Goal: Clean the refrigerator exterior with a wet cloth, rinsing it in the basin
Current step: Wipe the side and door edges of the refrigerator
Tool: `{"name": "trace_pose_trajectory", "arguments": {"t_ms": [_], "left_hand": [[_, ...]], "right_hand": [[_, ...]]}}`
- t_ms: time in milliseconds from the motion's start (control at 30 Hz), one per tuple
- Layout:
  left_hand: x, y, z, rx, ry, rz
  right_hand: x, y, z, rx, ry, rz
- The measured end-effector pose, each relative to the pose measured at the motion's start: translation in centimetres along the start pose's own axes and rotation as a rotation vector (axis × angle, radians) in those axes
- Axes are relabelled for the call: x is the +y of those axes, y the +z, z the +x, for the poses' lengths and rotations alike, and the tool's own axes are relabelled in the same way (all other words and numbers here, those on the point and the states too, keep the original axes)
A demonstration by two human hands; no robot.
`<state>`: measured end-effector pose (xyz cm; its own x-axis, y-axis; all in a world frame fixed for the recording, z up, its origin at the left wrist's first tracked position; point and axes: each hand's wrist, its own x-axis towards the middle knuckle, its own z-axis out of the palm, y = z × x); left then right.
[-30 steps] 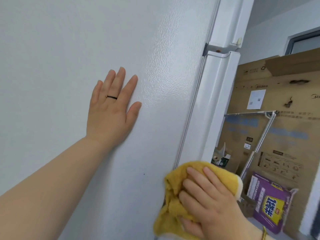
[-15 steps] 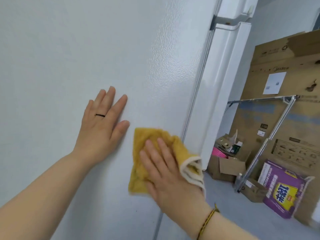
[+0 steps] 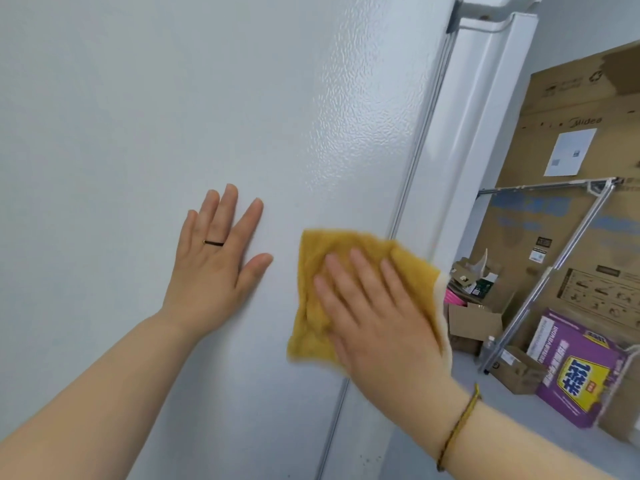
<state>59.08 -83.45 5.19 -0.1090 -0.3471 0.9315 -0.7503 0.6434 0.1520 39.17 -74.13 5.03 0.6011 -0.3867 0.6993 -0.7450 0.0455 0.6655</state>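
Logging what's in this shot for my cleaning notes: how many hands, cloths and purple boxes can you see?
Hands: 2 (left hand, right hand)
Cloths: 1 (yellow cloth)
Purple boxes: 1 (purple box)
Total: 4

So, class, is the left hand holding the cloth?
No, the right hand presses the cloth; the left hand rests bare on the refrigerator.

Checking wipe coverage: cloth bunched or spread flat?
Spread flat: the yellow cloth lies open on the refrigerator side, right hand pressing it with straight fingers.

Yellow cloth [image 3: 311,271] flat against white refrigerator [image 3: 207,98] side.
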Motion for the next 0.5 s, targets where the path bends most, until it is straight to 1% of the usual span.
{"name": "trace_pose_trajectory", "arguments": {"t_ms": [100, 167, 200, 233, 300, 367, 433, 500], "left_hand": [[0.4, 0.1, -0.2, 0.019, -0.024, -0.001], [1.0, 0.3, -0.4, 0.023, -0.090, -0.052], [1.2, 0.3, -0.9, 0.010, -0.127, -0.073], [1.3, 0.3, -1.0, 0.009, -0.139, -0.087], [1.4, 0.0, -2.5, -0.017, -0.142, -0.083], [1.2, 0.2, -4.6, -0.040, -0.169, -0.099], [1.7, 0.8, -7.0, -0.058, -0.193, -0.104], [2.6, 1.8, -9.1, -0.061, -0.190, -0.071]], "right_hand": [[-3.5, 2.2, -7.4, -0.159, -0.250, -0.083], [-4.3, 2.8, -10.7, -0.292, -0.355, -0.130], [-4.2, 2.5, -11.3, -0.309, -0.379, -0.135], [-3.3, 2.2, -10.8, -0.286, -0.392, -0.130], [-1.1, 0.7, -8.6, -0.195, -0.361, -0.085], [1.4, -0.8, -5.3, -0.119, -0.238, -0.013], [3.0, -1.6, -3.6, -0.049, -0.147, -0.026], [2.9, -1.6, -3.7, 0.002, -0.103, -0.028]]}}
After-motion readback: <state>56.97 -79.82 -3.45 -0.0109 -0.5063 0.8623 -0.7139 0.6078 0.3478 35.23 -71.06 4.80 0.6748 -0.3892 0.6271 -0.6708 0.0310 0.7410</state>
